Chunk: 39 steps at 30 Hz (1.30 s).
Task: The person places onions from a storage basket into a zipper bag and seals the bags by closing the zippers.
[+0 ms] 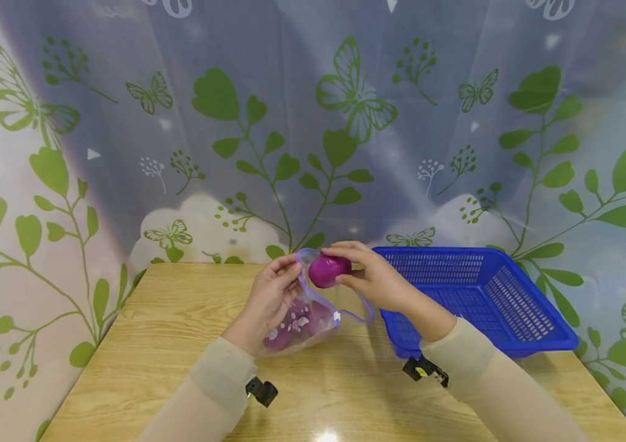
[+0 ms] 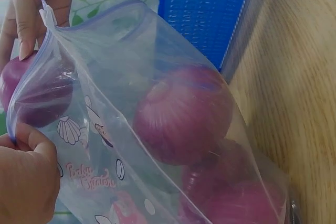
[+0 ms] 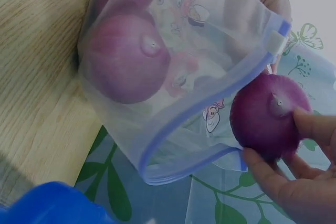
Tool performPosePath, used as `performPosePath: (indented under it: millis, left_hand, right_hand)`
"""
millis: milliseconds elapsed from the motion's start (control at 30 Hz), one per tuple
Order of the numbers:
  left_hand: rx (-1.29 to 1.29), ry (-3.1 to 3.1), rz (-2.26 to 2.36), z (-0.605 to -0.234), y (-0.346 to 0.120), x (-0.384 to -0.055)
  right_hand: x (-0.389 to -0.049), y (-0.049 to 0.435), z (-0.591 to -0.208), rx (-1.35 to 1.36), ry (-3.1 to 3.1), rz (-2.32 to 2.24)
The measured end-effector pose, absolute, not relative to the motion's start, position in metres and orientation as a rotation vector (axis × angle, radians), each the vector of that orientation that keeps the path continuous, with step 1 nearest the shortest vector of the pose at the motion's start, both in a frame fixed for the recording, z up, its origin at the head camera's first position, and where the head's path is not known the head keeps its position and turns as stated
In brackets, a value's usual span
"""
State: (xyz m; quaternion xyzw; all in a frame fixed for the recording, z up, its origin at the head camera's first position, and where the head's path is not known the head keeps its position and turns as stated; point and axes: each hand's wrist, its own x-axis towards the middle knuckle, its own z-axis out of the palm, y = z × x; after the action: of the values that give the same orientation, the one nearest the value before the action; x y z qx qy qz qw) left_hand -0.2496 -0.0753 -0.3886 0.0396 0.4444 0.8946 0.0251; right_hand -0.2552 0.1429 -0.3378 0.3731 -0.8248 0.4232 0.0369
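Note:
My right hand (image 1: 375,279) grips a red onion (image 3: 270,116) with thumb and fingers, right at the mouth of a clear zip bag (image 1: 313,328). The bag has a purple zip edge and pink printed figures, and its mouth gapes toward the onion. With its thumb and fingers, my left hand (image 1: 274,288) pinches the bag's rim on the left side. Several more red onions (image 2: 184,116) lie inside the bag, seen through the plastic, and its bottom is down on the table.
A blue plastic basket (image 1: 539,301) with mesh walls stands to the right, partly behind my right forearm. The wooden table (image 1: 169,350) runs back to a patterned curtain (image 1: 434,135) with green leaves and butterflies.

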Motion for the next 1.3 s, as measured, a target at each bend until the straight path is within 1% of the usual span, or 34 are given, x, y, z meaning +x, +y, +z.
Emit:
performPosePath:
  millis: [167,400,633,1000,1300]
  left_hand:
    - [0.14,1.34,2.791,-0.386,-0.078,-0.25]
    - [0.155,1.315,2.8,-0.385,-0.08,-0.251]
    - [0.138,1.304,2.816,-0.382,-0.082,-0.251]
    - [0.127,1.297,2.837,-0.385,-0.085,-0.251]
    - [0.134,1.335,2.814,-0.383,-0.086,-0.25]
  right_hand:
    - [-0.254,0.143,-0.333,1.069,-2.489,1.349]
    - [-0.255,0.153,-0.327,1.007,-2.542,1.283]
    - [-0.256,0.162,-0.323,0.999,-2.605,1.185]
    - [-0.261,0.167,-0.322,0.984,-2.666,1.164]
    - [-0.268,0.165,-0.318,1.033,-2.672,1.111]
